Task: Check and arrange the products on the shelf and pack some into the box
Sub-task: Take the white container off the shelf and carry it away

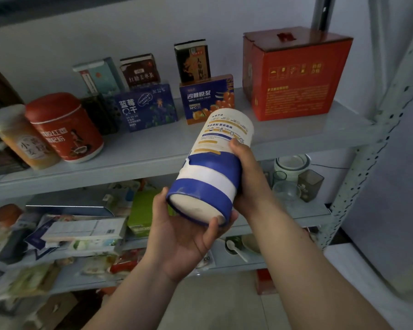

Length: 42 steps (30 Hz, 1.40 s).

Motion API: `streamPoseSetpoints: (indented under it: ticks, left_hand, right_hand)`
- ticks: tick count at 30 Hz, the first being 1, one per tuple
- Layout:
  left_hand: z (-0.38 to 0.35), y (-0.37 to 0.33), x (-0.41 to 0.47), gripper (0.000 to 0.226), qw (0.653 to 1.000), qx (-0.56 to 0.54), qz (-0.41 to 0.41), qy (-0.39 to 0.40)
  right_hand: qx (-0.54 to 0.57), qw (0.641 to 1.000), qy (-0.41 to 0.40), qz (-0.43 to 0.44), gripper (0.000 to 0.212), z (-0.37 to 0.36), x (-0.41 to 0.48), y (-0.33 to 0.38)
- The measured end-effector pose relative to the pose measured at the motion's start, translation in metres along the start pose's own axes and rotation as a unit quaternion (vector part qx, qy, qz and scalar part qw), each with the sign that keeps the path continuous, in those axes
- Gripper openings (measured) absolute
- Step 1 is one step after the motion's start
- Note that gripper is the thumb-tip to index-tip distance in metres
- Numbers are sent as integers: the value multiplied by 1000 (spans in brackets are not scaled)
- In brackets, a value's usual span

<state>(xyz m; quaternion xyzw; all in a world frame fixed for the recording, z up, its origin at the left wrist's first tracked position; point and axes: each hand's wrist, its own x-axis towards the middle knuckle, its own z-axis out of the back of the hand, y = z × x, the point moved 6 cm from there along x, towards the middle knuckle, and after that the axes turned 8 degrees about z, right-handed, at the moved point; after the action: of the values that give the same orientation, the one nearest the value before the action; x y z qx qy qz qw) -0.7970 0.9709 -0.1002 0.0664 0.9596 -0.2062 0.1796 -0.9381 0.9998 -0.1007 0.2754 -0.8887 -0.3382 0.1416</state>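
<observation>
1. The person is holding a tall canister (215,160) in both hands. It has a cream body, a blue band and a blue lid. It is hanging in the air just in front of the upper shelf board (141,153) and is not resting on it.
2. The canister is lying tilted. Its lid end is pointing down and towards the person, and its far end is rising up and to the right, in front of a blue-and-orange box (206,96).
3. The left hand (184,236) is reaching up from below with the palm turned up, cupping the lid end. Its thumb (161,206) is pressing the left side of the lid rim and a curled fingertip is hooking over the right side, so this hand is clamped on the canister.
4. The right hand (250,177) is coming in from the right on a long, outstretched forearm. Its thumb is lying across the printed label, and the other fingers are wrapping round the back, out of sight. It too is gripping the canister.
5. On the upper board a red tin (65,127) is standing at the left, a dark blue box (146,108) in the middle and a big red carton (298,77) at the right.
6. One board lower, glass jars (286,189) are sitting behind the right wrist and a green box (142,210) is showing left of the left hand.
</observation>
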Motion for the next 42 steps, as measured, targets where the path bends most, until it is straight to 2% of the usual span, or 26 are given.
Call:
streamPoseSetpoints:
  ticks: [2, 5, 7, 9, 11, 12, 14, 15, 16, 18, 24, 26, 28, 30, 31, 34, 36, 39, 42]
  left_hand:
    - [6, 2, 2, 71, 1000, 0, 5, -7]
    - [17, -1, 3, 72, 997, 67, -14, -32]
    - [24, -8, 3, 94, 988, 137, -53, -54]
    - [32, -19, 1, 112, 964, 219, -123, -83]
    - [36, -33, -5, 102, 914, 321, -216, -122]
    - [35, -39, -9, 97, 874, 386, -259, -141]
    - [27, -48, -16, 98, 782, 506, -322, -170]
    - [23, -52, -19, 100, 747, 540, -343, -180]
    - [19, -55, -21, 102, 723, 561, -358, -185]
    - [14, -62, -21, 104, 704, 579, -369, -185]
    - [24, -85, -17, 98, 707, 574, -368, -188]
    - [29, -92, -16, 93, 709, 583, -361, -166]
    - [34, -97, -15, 85, 727, 576, -351, -134]
    - [40, -102, -12, 80, 763, 542, -340, -90]
    - [44, -103, -9, 80, 792, 514, -323, -65]
    - [61, -98, 13, 98, 913, 365, -182, 11]
    - [66, -93, 24, 105, 947, 300, -88, 76]
    - [72, -89, 33, 88, 944, 295, -3, 146]
    - [76, -77, 42, 66, 926, 332, 38, 178]
  right_hand:
    - [9, 1000, -7, -4, 90, 5, -1, -3]
    - [5, 1000, -25, -1, 97, 12, -2, -3]
    - [-8, 1000, -26, 7, 99, 13, -4, -1]
    - [-25, 998, -37, 34, 90, 15, -6, 3]
    - [-50, 995, -53, 71, 76, 14, -11, 8]
    - [-63, 993, -54, 86, 74, 12, -13, 9]
    - [-89, 989, -55, 106, 73, 7, -15, 8]
    - [-99, 987, -58, 115, 76, 5, -15, 7]
    - [-106, 985, -61, 123, 83, 2, -15, 6]
    - [-120, 982, -63, 135, 97, -2, -14, 3]
    - [-191, 967, -75, 153, 109, -15, -15, -15]
    - [-217, 960, -81, 158, 113, -20, -17, -19]
    - [-251, 951, -73, 165, 110, -24, -22, -20]
    - [-286, 942, -51, 171, 93, -29, -28, -21]
    - [-296, 939, -47, 170, 84, -30, -31, -24]
    - [-312, 935, -57, 159, 79, -28, -45, -39]
    - [-323, 931, -73, 156, 84, -29, -58, -48]
    - [-336, 919, -124, 166, 87, -31, -79, -56]
    - [-358, 891, -221, 172, 96, -22, -106, -64]
